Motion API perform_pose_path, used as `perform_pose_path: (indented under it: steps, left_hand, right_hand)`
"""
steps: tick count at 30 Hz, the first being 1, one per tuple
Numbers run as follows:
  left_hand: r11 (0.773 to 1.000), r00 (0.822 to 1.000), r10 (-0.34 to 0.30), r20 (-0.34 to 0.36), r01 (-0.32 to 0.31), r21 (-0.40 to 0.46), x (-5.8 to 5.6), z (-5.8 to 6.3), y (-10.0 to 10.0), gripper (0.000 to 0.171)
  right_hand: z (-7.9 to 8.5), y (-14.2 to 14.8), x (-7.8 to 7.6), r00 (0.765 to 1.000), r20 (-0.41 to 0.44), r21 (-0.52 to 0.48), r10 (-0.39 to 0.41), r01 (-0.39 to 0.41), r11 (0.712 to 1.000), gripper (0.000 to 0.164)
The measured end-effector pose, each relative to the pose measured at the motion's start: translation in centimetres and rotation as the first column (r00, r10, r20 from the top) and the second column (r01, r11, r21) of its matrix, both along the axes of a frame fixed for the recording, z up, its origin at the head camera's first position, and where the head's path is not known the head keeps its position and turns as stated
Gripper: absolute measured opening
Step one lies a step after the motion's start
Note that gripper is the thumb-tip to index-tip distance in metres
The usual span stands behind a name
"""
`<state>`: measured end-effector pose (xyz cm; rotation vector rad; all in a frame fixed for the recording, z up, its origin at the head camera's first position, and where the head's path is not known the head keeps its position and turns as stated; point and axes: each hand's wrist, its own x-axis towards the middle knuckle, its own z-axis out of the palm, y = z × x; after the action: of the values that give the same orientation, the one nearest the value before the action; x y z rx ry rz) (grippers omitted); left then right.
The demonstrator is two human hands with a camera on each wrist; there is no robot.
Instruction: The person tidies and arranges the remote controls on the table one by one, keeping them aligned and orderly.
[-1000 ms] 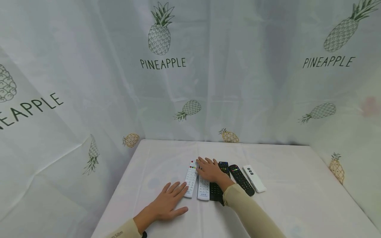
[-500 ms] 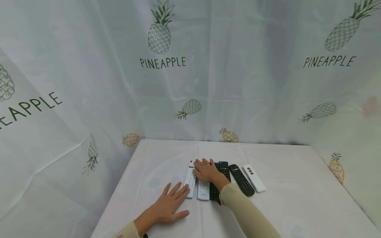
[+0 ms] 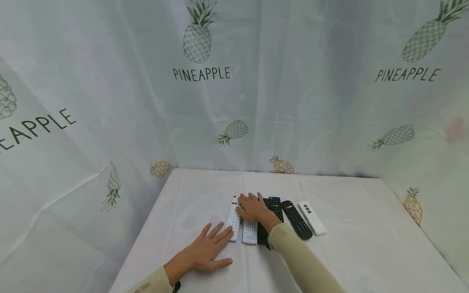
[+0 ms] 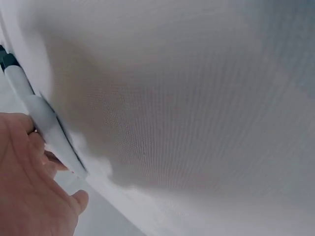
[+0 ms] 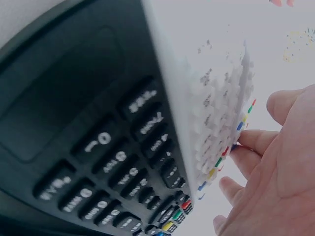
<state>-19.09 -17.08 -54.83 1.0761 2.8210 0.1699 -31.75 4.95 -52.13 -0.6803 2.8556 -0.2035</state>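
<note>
Left hand (image 3: 209, 250): grasping nothing, fingers straight and spread, fingertips touching the lower part of the leftmost white remote (image 3: 233, 219), thumb out to the side. Right hand (image 3: 253, 209): no grasp either, fingers extended and apart, lying across the upper part of the second white remote (image 3: 250, 232), fingertips at the leftmost one's upper end near its coloured keys; exact contact hard to tell.

Both white remotes lie face up side by side, tops nearly together, lower ends apart. Just right of them, two black remotes (image 3: 275, 205) sit next to each other, partly covered by the right hand and right sleeve (image 3: 302, 252). Next comes a slanted black remote (image 3: 297, 220) with a rounded lower end, then a slim white remote (image 3: 312, 217) with a few dark buttons, also slanted.

All on a table (image 3: 340, 260) with white covering; behind it, a pale cloth backdrop (image 3: 300, 101) with pineapple prints and "PINEAPPLE" lettering.
</note>
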Motion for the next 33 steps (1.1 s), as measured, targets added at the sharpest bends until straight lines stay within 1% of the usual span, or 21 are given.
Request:
perform_pose_path:
  steps: [6, 9, 14, 22, 28, 33]
  left_hand:
    - [1.0, 1.0, 0.001, 0.007, -0.001, -0.01, 0.0, 0.8, 0.3, 0.082]
    - [1.0, 1.0, 0.0, 0.006, 0.0, -0.005, 0.1, 1.0, 0.4, 0.082]
    - [1.0, 1.0, 0.005, 0.02, -0.005, 0.005, 0.2, 0.9, 0.4, 0.082]
    - [1.0, 1.0, 0.011, 0.017, -0.011, 0.014, 0.0, 0.7, -0.1, 0.078]
    - [0.999, 1.0, 0.026, 0.006, -0.026, 0.027, 0.4, 0.7, -0.6, 0.077]
    - [0.999, 1.0, 0.029, -0.011, -0.029, 0.037, 0.5, 0.5, -1.1, 0.075]
  right_hand:
    - [-0.2, -0.2, -0.2, 1.0, -0.006, -0.007, 0.017, -0.017, 1.0, 0.055]
    - [-0.5, -0.5, -0.3, 1.0, -0.009, -0.012, 0.013, -0.014, 1.0, 0.055]
    - [-0.7, -0.9, -0.3, 1.0, -0.016, -0.015, 0.023, -0.023, 1.0, 0.058]
    - [-0.1, -1.6, -0.1, 1.0, -0.011, -0.018, 0.017, -0.017, 1.0, 0.061]
    - [0.3, -2.6, 0.2, 0.999, 0.001, -0.021, 0.039, -0.039, 0.999, 0.063]
    - [0.0, -2.9, 0.2, 1.0, 0.013, -0.012, 0.021, -0.021, 1.0, 0.064]
